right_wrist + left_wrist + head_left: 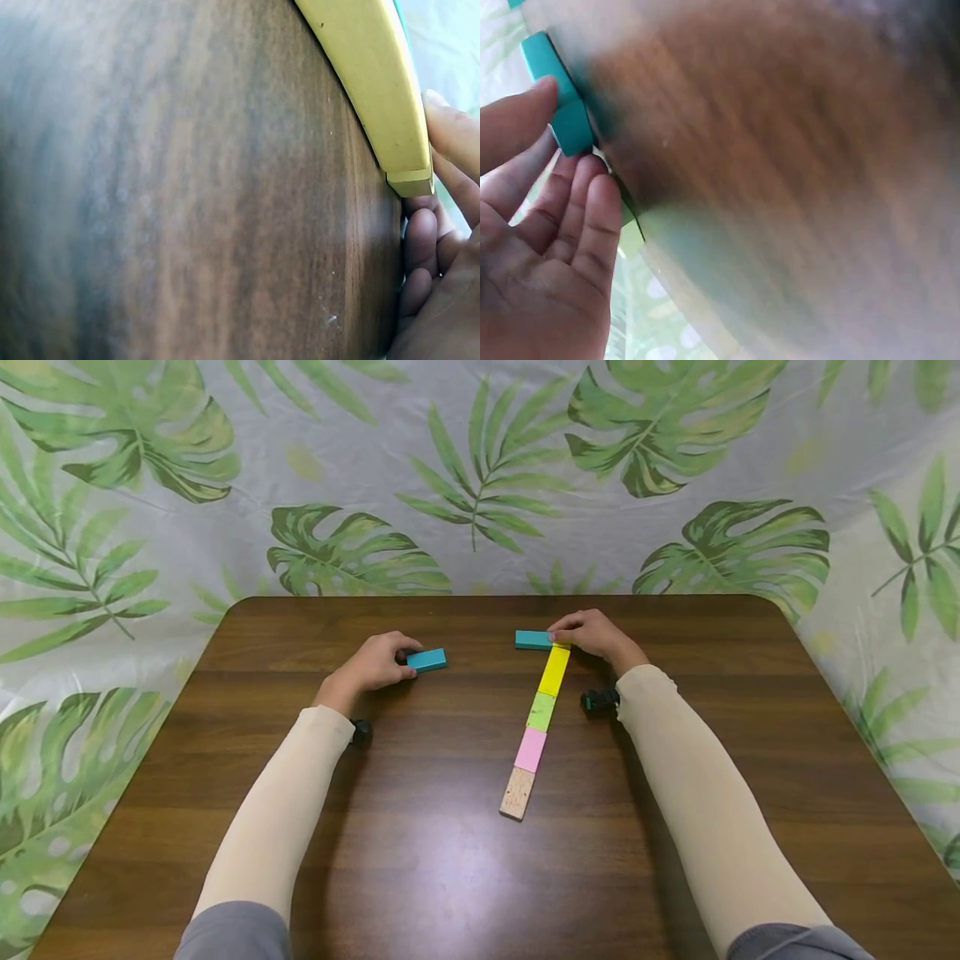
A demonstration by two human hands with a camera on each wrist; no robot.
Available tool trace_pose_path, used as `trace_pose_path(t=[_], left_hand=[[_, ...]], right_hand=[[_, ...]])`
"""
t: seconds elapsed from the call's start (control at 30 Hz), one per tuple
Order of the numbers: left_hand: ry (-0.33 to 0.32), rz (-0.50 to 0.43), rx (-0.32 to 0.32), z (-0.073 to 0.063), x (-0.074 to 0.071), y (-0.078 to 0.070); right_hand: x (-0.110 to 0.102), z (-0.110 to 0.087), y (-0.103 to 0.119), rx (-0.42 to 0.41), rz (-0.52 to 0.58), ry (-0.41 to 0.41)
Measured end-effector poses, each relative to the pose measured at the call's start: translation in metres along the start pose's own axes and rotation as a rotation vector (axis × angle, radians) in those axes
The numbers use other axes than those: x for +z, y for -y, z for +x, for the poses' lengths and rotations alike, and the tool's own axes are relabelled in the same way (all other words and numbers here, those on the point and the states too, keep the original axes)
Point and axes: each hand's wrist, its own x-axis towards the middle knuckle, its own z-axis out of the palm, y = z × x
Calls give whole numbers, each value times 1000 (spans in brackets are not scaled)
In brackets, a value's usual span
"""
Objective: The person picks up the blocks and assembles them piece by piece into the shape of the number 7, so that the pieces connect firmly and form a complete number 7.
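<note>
My left hand pinches one end of a blue block between thumb and fingers. The left wrist view shows the thumb against the same block. My right hand grips the far end of the yellow block, which heads a row of blocks. In the right wrist view, the thumb and curled fingers stand about the end of the yellow block. A second blue block lies crosswise at this end, its right tip partly hidden by the thumb.
Behind the yellow block, toward me, the row continues with a green block, a pink block and a bare wood block. The brown wooden table has its far edge close beyond both hands. A leaf-print curtain hangs behind it.
</note>
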Motion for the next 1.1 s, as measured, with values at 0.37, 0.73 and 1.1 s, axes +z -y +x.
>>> trace_pose_path(t=[0.37, 0.73, 1.1], left_hand=[[-9, 0, -23, 0, -4, -2], [-5, -39, -52, 4, -2, -5], [4, -26, -77, 14, -3, -12]], right_hand=[[-1, -1, 1, 7, -4, 5], [0, -1, 2, 5, 2, 8], [-1, -2, 3, 21, 11, 5]])
